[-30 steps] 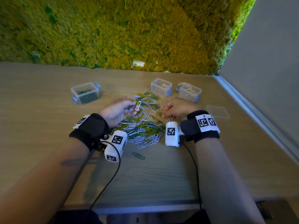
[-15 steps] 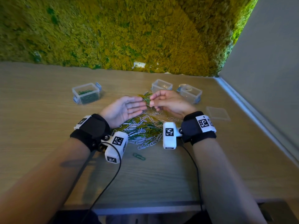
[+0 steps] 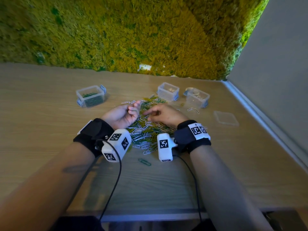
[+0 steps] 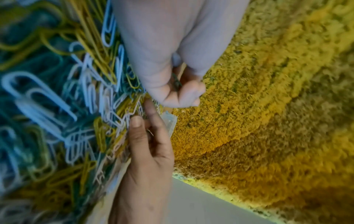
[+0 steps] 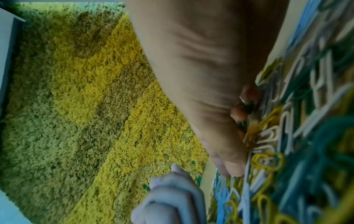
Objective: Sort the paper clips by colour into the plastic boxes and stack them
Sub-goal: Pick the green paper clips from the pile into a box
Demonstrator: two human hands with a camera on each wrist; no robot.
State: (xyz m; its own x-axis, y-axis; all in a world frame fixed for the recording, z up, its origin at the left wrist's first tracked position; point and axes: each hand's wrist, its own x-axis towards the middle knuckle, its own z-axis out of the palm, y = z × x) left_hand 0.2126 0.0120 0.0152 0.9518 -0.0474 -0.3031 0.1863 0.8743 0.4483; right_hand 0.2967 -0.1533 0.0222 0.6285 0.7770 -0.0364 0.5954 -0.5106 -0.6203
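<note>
White, yellow and green paper clips point(image 3: 146, 130); black-and-white checked wrist markers point(image 3: 198, 130); tan table point(image 3: 41, 130).

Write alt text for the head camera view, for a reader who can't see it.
Two hands work over a pile of green, yellow and white paper clips on a wooden table: the left hand palm up with curled fingers, the right hand reaching into the pile. Behind stand three open plastic boxes; the left box holds green clips.
</note>
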